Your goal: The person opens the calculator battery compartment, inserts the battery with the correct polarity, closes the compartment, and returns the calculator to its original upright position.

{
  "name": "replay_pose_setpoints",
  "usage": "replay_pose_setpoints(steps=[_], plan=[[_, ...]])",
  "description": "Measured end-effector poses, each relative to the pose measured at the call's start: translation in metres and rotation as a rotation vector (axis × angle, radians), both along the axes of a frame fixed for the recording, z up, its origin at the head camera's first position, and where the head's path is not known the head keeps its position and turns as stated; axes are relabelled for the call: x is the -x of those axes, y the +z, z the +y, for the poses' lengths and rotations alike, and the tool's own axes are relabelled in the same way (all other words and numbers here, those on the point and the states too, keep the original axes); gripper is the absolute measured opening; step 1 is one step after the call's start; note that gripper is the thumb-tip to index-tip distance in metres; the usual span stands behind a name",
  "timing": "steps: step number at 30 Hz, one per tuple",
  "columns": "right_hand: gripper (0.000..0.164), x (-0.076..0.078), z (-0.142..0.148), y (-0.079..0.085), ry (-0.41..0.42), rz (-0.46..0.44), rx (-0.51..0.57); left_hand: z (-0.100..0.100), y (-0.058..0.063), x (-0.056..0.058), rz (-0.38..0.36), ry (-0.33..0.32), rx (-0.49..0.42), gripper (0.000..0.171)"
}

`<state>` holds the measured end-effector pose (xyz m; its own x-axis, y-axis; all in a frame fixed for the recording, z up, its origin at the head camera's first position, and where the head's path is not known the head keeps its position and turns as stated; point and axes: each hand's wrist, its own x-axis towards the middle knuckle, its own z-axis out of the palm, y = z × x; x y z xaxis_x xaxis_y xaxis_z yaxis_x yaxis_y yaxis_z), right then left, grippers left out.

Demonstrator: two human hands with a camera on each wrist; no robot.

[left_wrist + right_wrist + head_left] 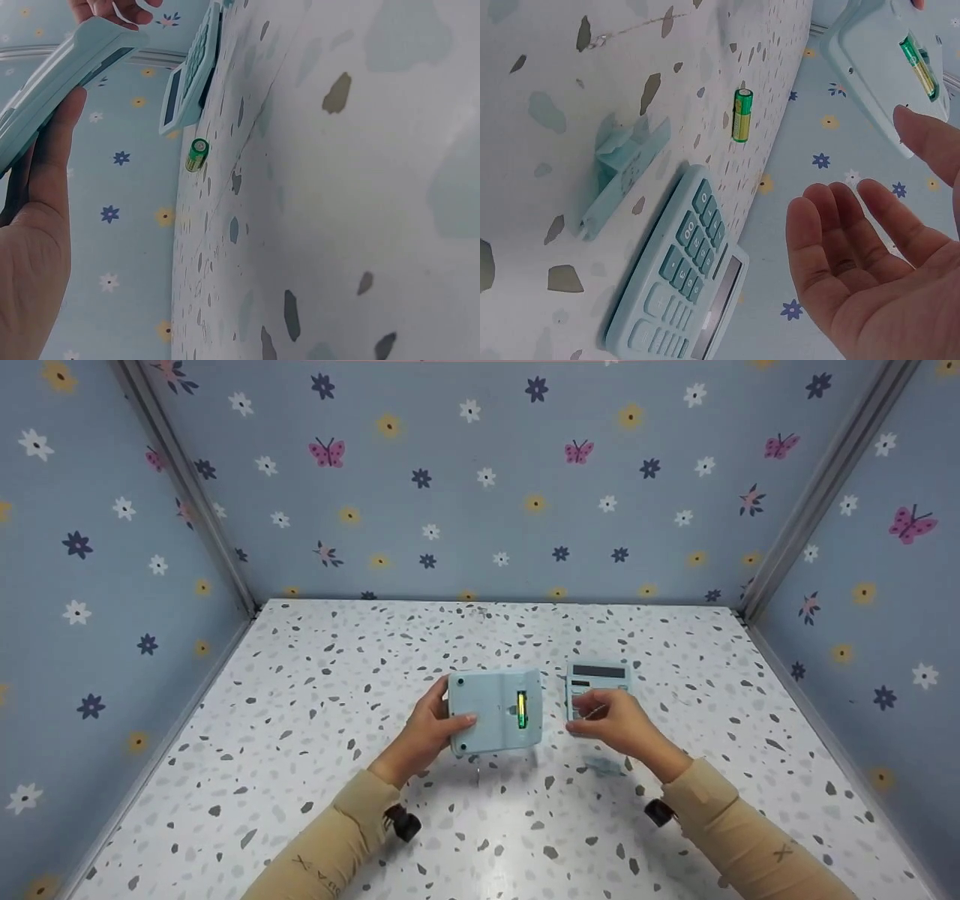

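My left hand [429, 727] grips a light-blue calculator [491, 716] by its left side, thumb across the back, which faces up. A green and yellow battery [522, 709] lies in the slot in its back. To the right of it, my right hand [626, 724] hovers over a second light-blue calculator [600, 670] that lies keys-up on the table. In the right wrist view, the fingers [806, 232] are loosely bent with nothing between them. A loose green battery [742, 115] rests on the table near that calculator; in the head view it is hidden.
A crumpled translucent blue wrapper [622, 169] lies on the speckled white table [315, 660], nearer to me than the second calculator. Flower-patterned walls [480, 510] enclose the back and both sides.
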<state>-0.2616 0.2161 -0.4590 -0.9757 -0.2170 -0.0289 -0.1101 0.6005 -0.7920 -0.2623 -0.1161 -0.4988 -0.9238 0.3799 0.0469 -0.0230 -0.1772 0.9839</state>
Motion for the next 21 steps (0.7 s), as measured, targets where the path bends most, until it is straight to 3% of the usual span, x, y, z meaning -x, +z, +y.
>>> replay_pose_setpoints(steps=[10, 21], plan=[[0.04, -0.005, 0.016, -0.006, 0.08, 0.044, -0.075, -0.002, 0.003, 0.0, -0.001, 0.005, 0.01, 0.08], [0.039, -0.008, 0.025, -0.011, 0.117, -0.005, -0.164, -0.004, 0.006, 0.001, 0.003, 0.015, 0.007, 0.081]])
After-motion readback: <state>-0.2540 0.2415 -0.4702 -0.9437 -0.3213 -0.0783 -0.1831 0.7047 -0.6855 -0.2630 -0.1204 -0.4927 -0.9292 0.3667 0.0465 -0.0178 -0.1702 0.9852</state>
